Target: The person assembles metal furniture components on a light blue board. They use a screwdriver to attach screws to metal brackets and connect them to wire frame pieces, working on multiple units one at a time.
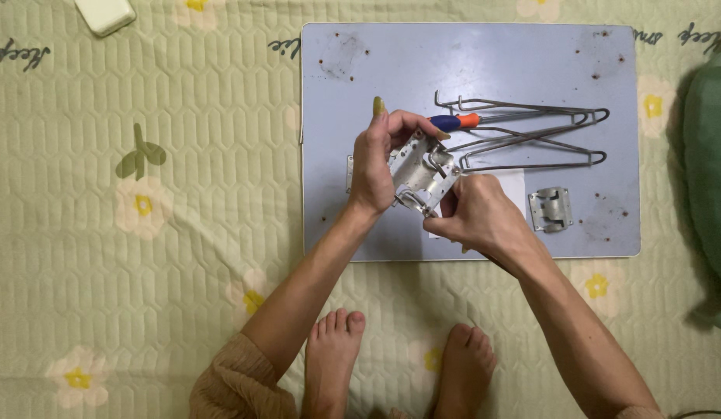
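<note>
Overhead, the person sits on a green quilted mat [143, 256] with a pale blue board [376, 62] laid flat ahead of the bare feet. Both hands meet above the board's near-left part, clamped on one metal bracket plate [417, 172]. The left hand [374, 167] grips its left edge, forefinger raised; the right hand [475, 213] pinches the lower right corner, fingers curled tight at a small fitting there. What the right fingertips turn or press cannot be made out.

On the board, beyond the hands: a bent wire frame [531, 136], unattached, and a screwdriver with blue-and-orange handle [455, 122] lying beside it, unused. A second, smaller bracket [551, 209] lies loose toward the board's right. A white box [104, 14] sits off the board's far-left corner.

Judgement: assembly looks early to middling. One bracket in hand, the other waiting, wire frame not yet joined.
</note>
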